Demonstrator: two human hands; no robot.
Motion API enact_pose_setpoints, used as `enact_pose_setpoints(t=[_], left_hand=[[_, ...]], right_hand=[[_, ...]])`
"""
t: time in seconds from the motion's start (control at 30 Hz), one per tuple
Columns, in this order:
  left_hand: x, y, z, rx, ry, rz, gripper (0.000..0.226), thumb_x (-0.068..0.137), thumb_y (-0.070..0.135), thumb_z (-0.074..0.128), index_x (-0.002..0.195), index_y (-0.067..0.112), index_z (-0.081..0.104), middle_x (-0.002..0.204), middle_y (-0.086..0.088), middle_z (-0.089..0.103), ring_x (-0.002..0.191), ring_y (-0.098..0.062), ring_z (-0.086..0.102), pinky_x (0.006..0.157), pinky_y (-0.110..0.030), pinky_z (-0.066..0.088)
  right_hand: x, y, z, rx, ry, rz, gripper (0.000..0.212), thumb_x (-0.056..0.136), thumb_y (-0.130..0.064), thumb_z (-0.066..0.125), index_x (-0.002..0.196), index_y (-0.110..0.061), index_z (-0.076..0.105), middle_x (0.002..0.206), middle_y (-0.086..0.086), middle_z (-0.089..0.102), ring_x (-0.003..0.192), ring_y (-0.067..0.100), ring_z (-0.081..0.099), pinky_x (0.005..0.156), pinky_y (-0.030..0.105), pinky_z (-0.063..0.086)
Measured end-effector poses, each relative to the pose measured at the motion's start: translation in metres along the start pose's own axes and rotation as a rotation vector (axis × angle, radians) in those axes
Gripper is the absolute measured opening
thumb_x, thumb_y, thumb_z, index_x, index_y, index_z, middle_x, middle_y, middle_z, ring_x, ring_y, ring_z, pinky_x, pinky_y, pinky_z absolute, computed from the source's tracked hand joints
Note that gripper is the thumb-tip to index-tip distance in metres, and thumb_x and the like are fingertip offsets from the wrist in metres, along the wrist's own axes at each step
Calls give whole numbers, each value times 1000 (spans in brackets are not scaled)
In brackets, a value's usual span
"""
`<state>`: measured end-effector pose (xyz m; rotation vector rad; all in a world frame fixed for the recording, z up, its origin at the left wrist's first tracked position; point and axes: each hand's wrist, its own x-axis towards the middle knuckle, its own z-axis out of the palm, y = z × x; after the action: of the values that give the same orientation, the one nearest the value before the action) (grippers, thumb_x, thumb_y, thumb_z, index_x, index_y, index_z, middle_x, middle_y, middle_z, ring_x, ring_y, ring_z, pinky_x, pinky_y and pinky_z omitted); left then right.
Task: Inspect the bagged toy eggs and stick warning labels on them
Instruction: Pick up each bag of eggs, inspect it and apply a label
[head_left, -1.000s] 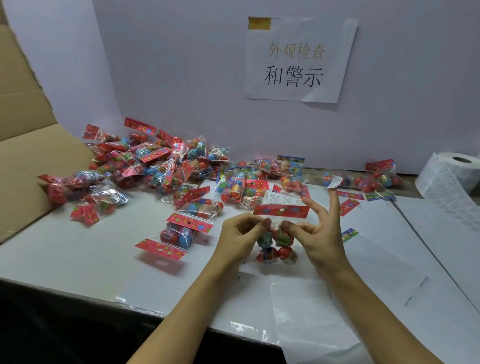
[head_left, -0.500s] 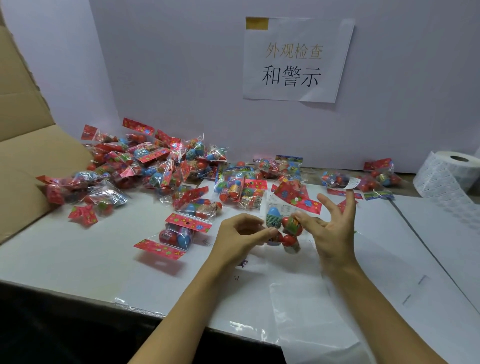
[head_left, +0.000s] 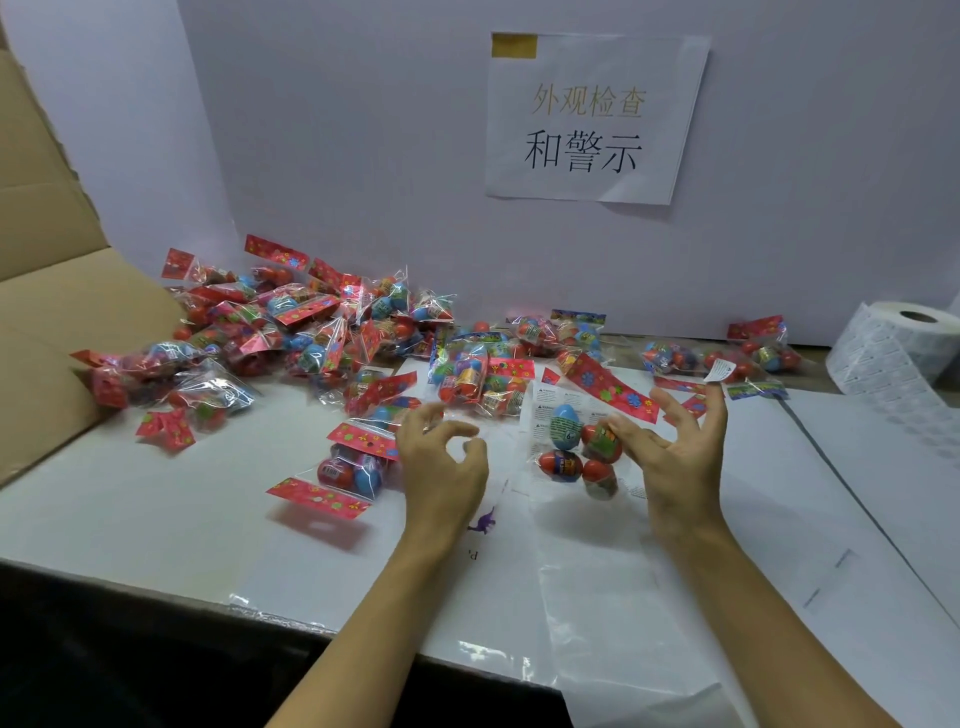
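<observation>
Two hands hover over the table (head_left: 156, 519), well apart. The left hand (head_left: 441, 462) is loosely curled and holds nothing. The right hand (head_left: 675, 452) pinches one bag (head_left: 582, 441) by thumb and forefinger, with a label (head_left: 719, 370) stuck on a raised fingertip. That bag hangs between the hands, touching the right and clear of the left; its long axis runs up and away, red header farthest. Four eggs show inside: one blue, three red. The label probably goes on this bag next. Two more bags (head_left: 353, 467) lie just left of the left hand. Beyond, a heap (head_left: 291, 332) too tangled to count. Far right of the right hand, one label roll (head_left: 898, 348).
</observation>
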<state>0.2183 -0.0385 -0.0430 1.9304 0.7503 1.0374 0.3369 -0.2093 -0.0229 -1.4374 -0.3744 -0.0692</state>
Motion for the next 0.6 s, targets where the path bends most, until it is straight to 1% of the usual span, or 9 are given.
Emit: enact_pose_setpoints(t=[0.07,0.1,0.17,0.2,0.27,0.33,0.4,0.5,0.6], left_hand=[[-1,-1,-1,82,146,201,26,84,-14,58,100,-1,74,136,-18,56,136,-32,43,116,-46,38],[-2,0,-2,68,185,321,30,84,-16,53,103,-3,73,133,-20,58,135,-32,46,115,-44,41],[-7,5,-2,-47,132,478,27,91,-5,50,109,-4,69,123,-19,66,123,-20,58,106,-32,50],[-10,8,-2,-138,27,493,26,96,7,51,114,-2,67,119,-14,68,114,-12,64,98,-27,54],[-15,14,-2,-269,-233,401,40,98,35,54,124,6,62,115,-1,68,101,-5,70,83,-20,58],[-17,13,0,-276,-432,280,60,90,51,65,137,14,56,113,9,67,99,-2,71,79,-18,59],[-18,10,1,-259,-535,228,71,85,47,79,144,20,51,111,9,70,98,-2,70,80,-17,58],[-16,6,2,-320,-604,134,62,84,32,85,139,22,58,105,3,75,94,-8,71,81,-21,57],[-14,6,3,-355,-620,89,55,83,27,87,133,23,63,102,4,77,96,-12,73,87,-27,60]], right_hand=[[-1,0,0,3,-3,-14,104,82,-10,81,157,-31,13,146,2,52,98,9,68,97,41,55],[-1,1,0,2,-6,-20,104,82,-11,82,157,-32,13,146,1,52,103,14,68,99,43,54],[-1,4,0,8,-24,-25,104,81,-13,82,157,-33,13,145,-1,53,103,18,70,95,39,57],[-1,6,0,13,-37,-29,105,81,-13,82,157,-34,13,143,-2,54,98,15,72,87,31,60],[0,10,1,21,-55,-35,106,80,-13,83,156,-36,13,141,-4,55,91,7,74,71,15,56],[-2,9,3,41,-64,-40,108,78,-15,84,156,-36,13,139,-4,56,89,2,73,67,10,53],[-4,7,5,54,-80,-51,110,73,-23,85,156,-36,14,136,-7,56,88,3,74,68,11,54],[-7,5,7,71,-95,-64,112,67,-29,85,154,-39,16,134,-12,58,87,12,76,69,17,57],[-7,5,7,76,-99,-72,113,66,-31,84,154,-40,15,130,-17,57,85,2,74,66,9,53]])
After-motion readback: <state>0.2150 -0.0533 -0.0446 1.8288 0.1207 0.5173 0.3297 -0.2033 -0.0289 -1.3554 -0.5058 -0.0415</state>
